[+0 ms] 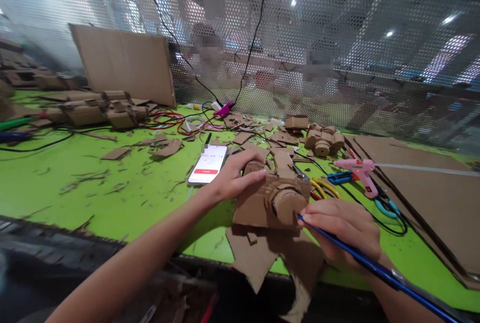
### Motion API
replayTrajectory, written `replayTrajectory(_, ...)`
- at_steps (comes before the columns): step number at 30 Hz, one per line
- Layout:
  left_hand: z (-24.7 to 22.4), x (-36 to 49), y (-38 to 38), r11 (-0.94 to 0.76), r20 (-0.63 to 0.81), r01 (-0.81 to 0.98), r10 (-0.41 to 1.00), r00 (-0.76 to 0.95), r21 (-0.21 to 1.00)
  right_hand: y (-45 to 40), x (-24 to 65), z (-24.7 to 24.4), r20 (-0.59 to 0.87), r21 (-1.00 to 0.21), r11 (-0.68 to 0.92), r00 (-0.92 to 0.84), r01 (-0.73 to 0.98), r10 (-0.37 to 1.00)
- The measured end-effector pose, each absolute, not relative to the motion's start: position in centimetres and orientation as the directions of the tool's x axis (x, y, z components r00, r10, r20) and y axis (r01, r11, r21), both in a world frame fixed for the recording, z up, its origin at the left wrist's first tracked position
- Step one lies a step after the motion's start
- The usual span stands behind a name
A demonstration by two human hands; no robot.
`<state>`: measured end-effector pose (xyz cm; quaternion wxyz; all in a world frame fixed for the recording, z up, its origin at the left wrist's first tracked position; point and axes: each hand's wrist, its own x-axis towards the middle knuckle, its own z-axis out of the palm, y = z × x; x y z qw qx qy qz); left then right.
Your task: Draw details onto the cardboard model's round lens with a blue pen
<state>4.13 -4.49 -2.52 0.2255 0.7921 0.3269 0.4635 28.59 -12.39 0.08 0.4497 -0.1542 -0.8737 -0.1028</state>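
Note:
A cardboard model camera (255, 207) with a round, layered lens (290, 205) stands at the table's near edge. My left hand (242, 175) grips its upper left part, the thumb lying on the front and the fingers curled over the top. In my right hand (341, 225) is a long, slim blue tool (360, 254), pinched close to its tip. That tip meets the lens's lower right edge; whether it is a pen or a knife I cannot tell. Under the model, torn cardboard pieces (255, 258) stick out over the table edge.
A phone (208, 164) showing a timer lies left of the model. To the right are a pink glue gun (362, 173), pliers (386, 207) and a large cardboard sheet (431, 203). Behind stand another small cardboard model (324, 139), scattered scraps, cables and a perforated metal screen (337, 23).

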Motion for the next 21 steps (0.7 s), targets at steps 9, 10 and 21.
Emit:
replayTrajectory(9,-2.37,4.19,-4.59,-0.699,0.603,0.292,0.712,0.36,0.653,-12.73,28.68,-0.34,0.832,-0.059,0.922,-0.492,0.383,0.258)
replayTrajectory(10,-2.39,4.18,-4.57,-0.697,0.601,0.295,0.715,0.359,0.653,-12.79,28.65,-0.34,0.83,-0.097,0.916,-0.476,0.389,0.291)
replayTrajectory(21,-2.49,4.17,-4.58,-0.723,0.624,0.279,0.688,0.371,0.632,-12.83,28.55,-0.46,0.826,-0.119,0.902,-0.462,0.415,0.322)
